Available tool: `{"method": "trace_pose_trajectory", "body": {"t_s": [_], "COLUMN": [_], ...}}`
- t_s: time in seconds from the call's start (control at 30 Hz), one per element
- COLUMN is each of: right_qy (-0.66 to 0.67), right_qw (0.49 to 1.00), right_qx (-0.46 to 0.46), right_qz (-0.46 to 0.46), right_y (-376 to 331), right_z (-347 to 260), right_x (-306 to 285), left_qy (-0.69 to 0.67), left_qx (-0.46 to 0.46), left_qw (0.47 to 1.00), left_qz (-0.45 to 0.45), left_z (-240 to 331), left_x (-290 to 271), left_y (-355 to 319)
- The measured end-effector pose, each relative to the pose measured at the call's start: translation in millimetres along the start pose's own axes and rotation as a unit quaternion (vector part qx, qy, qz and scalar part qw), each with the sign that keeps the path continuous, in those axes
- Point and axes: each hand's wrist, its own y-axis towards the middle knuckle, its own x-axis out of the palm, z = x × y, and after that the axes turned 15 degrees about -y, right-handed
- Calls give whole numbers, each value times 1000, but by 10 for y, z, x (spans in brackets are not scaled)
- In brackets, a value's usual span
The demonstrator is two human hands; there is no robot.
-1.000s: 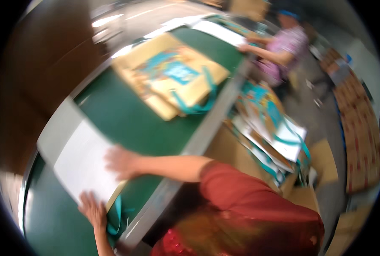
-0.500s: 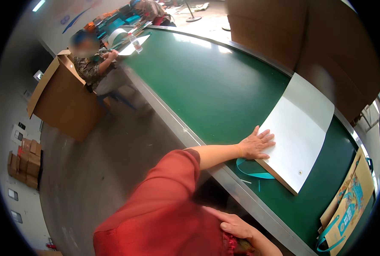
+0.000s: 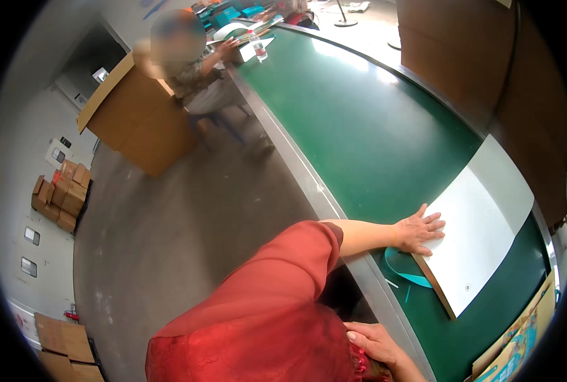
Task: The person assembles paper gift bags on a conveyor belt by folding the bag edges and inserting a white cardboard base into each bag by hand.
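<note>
My left hand [image 3: 419,233] lies flat with spread fingers on the left edge of a white panel [image 3: 467,239]. The panel has a brown side edge, a small round stud near its near corner and a far part that bends upward. A teal ribbon [image 3: 407,275] loops out from beneath it, close to my wrist. Low in the picture, my right hand [image 3: 379,347] rests against my red garment [image 3: 251,331], beside its beaded trim. Its visible fingers look fairly straight, with the thumb alongside; the garment hides the other fingers.
The panel lies on a long green table [image 3: 340,121] with a metal rim. Printed tan bags [image 3: 519,337] stand at its near right. A seated person, a clear bottle [image 3: 258,48] and a large carton [image 3: 146,121] are at the far left. Brown cardboard [image 3: 455,57] rises behind the table.
The whole view has turned, so the table and panel sit farther right and slightly lower. My left hand remains on the panel. My right hand has drawn back slightly along the garment.
</note>
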Motion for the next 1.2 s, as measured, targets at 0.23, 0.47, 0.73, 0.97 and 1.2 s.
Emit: {"method": "trace_pose_trajectory", "body": {"t_s": [0.23, 0.47, 0.73, 0.97, 1.2], "right_qy": [167, 254, 168, 249, 165], "right_qw": [979, 960, 979, 958, 975], "right_qx": [-46, 39, -3, 36, 50], "right_qz": [-109, -110, -111, -141, -138], "right_y": [701, 683, 853, 979, 943], "right_z": [485, 745, 324, 752, 564], "right_x": [89, -9, 92, 36, 62], "left_qy": [-16, -46, -48, -38, -23], "left_qx": [12, 20, 42, 41, 14], "left_qw": [1000, 998, 995, 996, 999], "left_qz": [18, 45, 73, 66, 40], "left_z": [-75, -64, -104, -61, -70], "left_x": [73, 117, 152, 91, 92], "left_y": [28, 27, 11, 9, 18]}}
